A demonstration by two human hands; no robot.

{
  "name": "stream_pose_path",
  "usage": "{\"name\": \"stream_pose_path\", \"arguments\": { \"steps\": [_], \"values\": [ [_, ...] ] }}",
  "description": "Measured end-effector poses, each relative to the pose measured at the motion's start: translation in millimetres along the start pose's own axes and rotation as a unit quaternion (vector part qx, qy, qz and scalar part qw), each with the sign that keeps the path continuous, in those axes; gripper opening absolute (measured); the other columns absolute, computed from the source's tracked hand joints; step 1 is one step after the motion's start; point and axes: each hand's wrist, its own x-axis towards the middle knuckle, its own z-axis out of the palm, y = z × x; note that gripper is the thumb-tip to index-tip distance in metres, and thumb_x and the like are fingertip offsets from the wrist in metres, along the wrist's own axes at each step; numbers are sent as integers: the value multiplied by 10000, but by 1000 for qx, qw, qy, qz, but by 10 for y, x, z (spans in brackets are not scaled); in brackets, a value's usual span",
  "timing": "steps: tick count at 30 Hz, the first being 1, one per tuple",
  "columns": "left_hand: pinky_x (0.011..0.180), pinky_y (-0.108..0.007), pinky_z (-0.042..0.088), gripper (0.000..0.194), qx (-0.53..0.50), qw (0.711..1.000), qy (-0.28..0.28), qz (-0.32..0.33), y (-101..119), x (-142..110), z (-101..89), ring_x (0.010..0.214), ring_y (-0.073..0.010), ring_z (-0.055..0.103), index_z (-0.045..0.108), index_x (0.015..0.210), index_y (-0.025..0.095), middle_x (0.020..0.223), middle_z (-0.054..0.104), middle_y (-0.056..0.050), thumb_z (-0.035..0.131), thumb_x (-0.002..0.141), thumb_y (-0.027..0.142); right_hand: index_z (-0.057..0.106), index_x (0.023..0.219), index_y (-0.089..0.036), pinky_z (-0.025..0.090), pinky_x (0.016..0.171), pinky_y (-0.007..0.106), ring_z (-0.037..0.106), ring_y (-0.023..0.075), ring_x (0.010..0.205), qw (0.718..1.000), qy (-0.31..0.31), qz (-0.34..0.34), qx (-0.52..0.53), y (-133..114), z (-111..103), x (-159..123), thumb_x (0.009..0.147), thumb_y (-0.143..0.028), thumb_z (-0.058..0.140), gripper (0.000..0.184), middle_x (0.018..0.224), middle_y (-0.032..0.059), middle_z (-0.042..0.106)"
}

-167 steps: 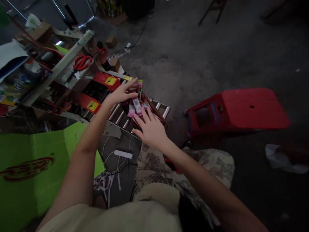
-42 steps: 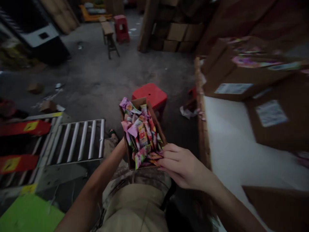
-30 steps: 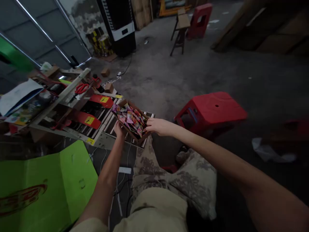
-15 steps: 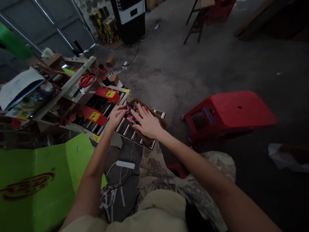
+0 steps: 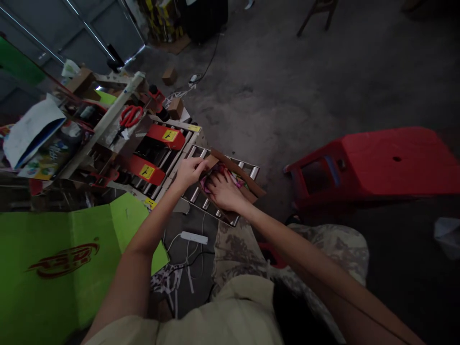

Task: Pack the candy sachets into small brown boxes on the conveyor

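Note:
A small brown cardboard box point(image 5: 247, 179) full of pink and colourful snack packets point(image 5: 237, 178) sits on the metal roller conveyor point(image 5: 196, 194) of a sealing machine. My right hand point(image 5: 224, 190) lies flat on the packets, fingers stretched out and pressing them down. At the box's left side my left hand point(image 5: 189, 171) pinches a cardboard flap point(image 5: 211, 161). A long right flap point(image 5: 239, 172) stands up along the far side.
The machine has red guards with yellow labels point(image 5: 163, 136); red scissors point(image 5: 129, 115) lie on its frame. A green flattened carton point(image 5: 61, 258) is at lower left, a red plastic stool point(image 5: 377, 160) at right. A white power strip point(image 5: 194, 237) and cables lie on the concrete floor.
The box, earlier carried in both hands, now rests on the rollers. My right hand has pushed deeper into the packets, and my left hand has taken hold of the left flap.

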Motion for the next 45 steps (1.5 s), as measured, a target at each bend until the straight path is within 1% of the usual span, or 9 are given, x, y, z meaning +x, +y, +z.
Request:
{"name": "stream_pose_path", "arguments": {
  "steps": [6, 10, 15, 19, 26, 34, 39, 42, 45],
  "values": [
    [786, -349, 408, 283, 187, 975, 66, -100, 16, 228, 397, 803, -271, 629, 640, 786, 179, 770, 676, -122, 490, 947, 357, 555, 1377, -167, 264, 1216, 516, 366, 233, 1418, 985, 35, 2, 166, 324, 131, 127, 967, -125, 349, 461, 1442, 138, 517],
    [795, -351, 398, 272, 177, 974, 81, -112, -15, 173, 402, 831, -278, 630, 622, 802, 191, 789, 673, -114, 498, 954, 379, 711, 1113, -185, 347, 1169, 480, 467, 249, 1340, 976, 34, -68, 206, 385, -87, 87, 911, -133, 494, 301, 1217, 92, 669],
    [857, -392, 388, 251, 181, 968, 90, -149, 37, 143, 436, 889, -308, 622, 607, 824, 179, 814, 664, -140, 498, 950, 367, 739, 937, -141, 430, 1104, 397, 581, 247, 1219, 978, 82, 1, 191, 220, -533, -163, 892, -91, 474, 273, 1251, 127, 652],
    [982, -457, 340, 244, 192, 961, 138, -140, 116, 158, 517, 1041, -342, 578, 604, 912, 153, 946, 659, -185, 426, 970, 309, 674, 1168, -138, 443, 1081, 383, 539, 246, 1276, 975, 176, 33, 130, -32, -619, -292, 938, -130, 450, 321, 1392, 146, 559],
    [996, -459, 367, 191, 135, 965, 214, -66, 224, -39, 485, 1136, -334, 510, 601, 965, 189, 1132, 595, -175, 451, 957, 307, 699, 1140, -158, 478, 955, 324, 646, 246, 1128, 986, 10, 133, 96, 114, -384, -242, 1056, -341, 282, 463, 1194, 132, 697],
    [1077, -454, 342, 277, 117, 991, 69, 7, 399, -565, 686, 1197, -283, 531, 683, 1062, 233, 1160, 683, -89, 425, 964, 252, 705, 1116, -105, 439, 1037, 341, 609, 252, 1170, 991, 16, 105, 76, -4, -543, -301, 973, -163, 421, 323, 1250, 170, 658],
    [1045, -472, 363, 219, 143, 988, 54, -15, 347, -471, 675, 1178, -293, 532, 699, 1000, 235, 1136, 685, -102, 490, 936, 248, 526, 1379, -100, 298, 1150, 557, 387, 365, 1384, 953, 239, 182, 37, -123, -736, -600, 967, -293, 487, 456, 1524, 218, 381],
    [1046, -479, 379, 206, 104, 989, 100, -42, 345, -473, 706, 1129, -290, 552, 670, 982, 200, 1096, 670, -125, 473, 926, 227, 511, 1385, -97, 335, 1107, 588, 496, 367, 1270, 963, 195, 179, 52, -157, -565, -788, 928, -341, 560, 521, 1395, 227, 526],
    [1113, -471, 354, 253, 40, 971, 232, -51, 412, -597, 774, 1255, -288, 501, 623, 1073, 161, 1232, 593, -182, 424, 945, 251, 531, 1375, -103, 253, 1168, 594, 448, 356, 1333, 978, 171, 116, 35, -195, -255, -890, 898, -361, 593, 545, 1435, 203, 519]
  ]
}}
